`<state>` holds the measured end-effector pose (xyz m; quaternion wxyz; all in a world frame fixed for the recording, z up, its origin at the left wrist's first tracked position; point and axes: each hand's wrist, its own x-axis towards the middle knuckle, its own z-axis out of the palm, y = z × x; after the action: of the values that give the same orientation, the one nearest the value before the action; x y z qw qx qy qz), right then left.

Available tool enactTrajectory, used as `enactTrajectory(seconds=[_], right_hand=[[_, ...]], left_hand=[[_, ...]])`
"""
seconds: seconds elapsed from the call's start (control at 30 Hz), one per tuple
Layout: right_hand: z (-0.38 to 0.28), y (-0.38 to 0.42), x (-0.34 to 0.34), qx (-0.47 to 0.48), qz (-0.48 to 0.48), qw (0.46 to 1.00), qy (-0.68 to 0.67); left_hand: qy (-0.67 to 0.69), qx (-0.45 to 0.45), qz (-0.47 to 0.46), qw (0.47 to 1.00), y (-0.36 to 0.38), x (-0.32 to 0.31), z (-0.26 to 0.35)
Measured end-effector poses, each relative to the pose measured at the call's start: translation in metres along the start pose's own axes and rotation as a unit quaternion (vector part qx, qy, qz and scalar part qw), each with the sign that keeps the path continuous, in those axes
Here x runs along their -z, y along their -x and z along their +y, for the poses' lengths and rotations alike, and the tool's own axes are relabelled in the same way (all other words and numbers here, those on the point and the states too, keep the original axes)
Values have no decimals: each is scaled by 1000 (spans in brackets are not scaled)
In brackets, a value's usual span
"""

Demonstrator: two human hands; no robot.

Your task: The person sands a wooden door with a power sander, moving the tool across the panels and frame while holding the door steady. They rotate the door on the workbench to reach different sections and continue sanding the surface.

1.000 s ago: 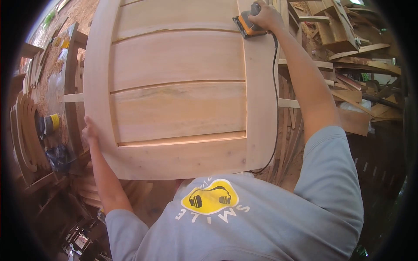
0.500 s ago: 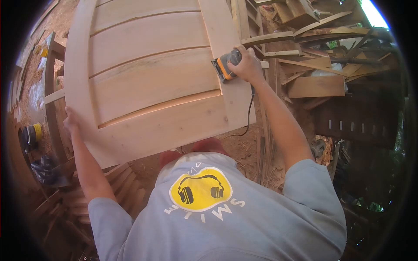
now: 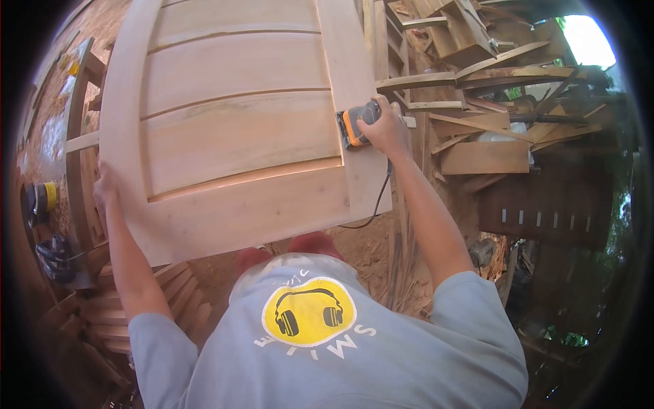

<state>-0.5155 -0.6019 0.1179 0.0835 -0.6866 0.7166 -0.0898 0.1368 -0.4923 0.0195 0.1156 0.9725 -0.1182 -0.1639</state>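
A pale wooden panel door [image 3: 245,194] lies in front of me, with several boards set inside its frame. On its right-hand stile sits an orange and black electric sander [image 3: 355,127], its base against the wood beside the inner edge. My right hand [image 3: 390,129] is wrapped round the sander's body from the right. A black cord [image 3: 383,194] runs from the tool down past the door's near edge. At the door's left edge, my left hand [image 3: 105,185] grips the side; part of its fingers is hidden.
Scrap boards [image 3: 485,157] and offcuts are heaped at the right. A dark slotted panel [image 3: 545,215] lies below them. Stacked wood strips [image 3: 180,293] are at lower left, near a yellow and black tool [image 3: 42,198]. Wooden supports [image 3: 82,143] stand left of the door.
The whole view has shifted, so the door appears lower. The sander has turned slightly and sits a little farther right on the stile. My left hand keeps its hold on the edge.
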Motion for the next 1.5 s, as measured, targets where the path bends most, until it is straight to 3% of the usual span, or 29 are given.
enactTrajectory(seconds=[0.5, 0.6, 0.8, 0.9, 0.93, 1.03, 1.13, 1.3, 1.5], right_hand=[[-66, -300, -25, 45, 5, 999, 17], [-75, -357, -28, 81, 43, 995, 47], [-90, -474, -29, 22, -62, 997, 41], [-89, -513, -37, 96, -41, 991, 89], [-92, -518, -42, 115, -31, 987, 108], [-119, -464, -18, 87, -86, 990, -66], [-138, -424, -12, 99, -2, 994, 44], [-122, -382, -28, 102, -65, 985, 126], [-107, -248, -11, 53, -69, 991, 98]], left_hand=[[-47, -2, 33, 998, -28, -12, -20], [-47, -1, 40, 998, -29, -13, -21], [-38, -7, 23, 999, -16, -7, -17], [-32, -8, 21, 999, -21, -8, -21], [-21, -15, 16, 1000, -23, -8, -24], [-29, -13, 14, 999, -32, -9, -31], [-28, -15, 17, 999, -38, -12, -32], [-29, -4, 20, 999, -29, -6, -21], [-39, 13, 31, 999, -8, 1, -4]])
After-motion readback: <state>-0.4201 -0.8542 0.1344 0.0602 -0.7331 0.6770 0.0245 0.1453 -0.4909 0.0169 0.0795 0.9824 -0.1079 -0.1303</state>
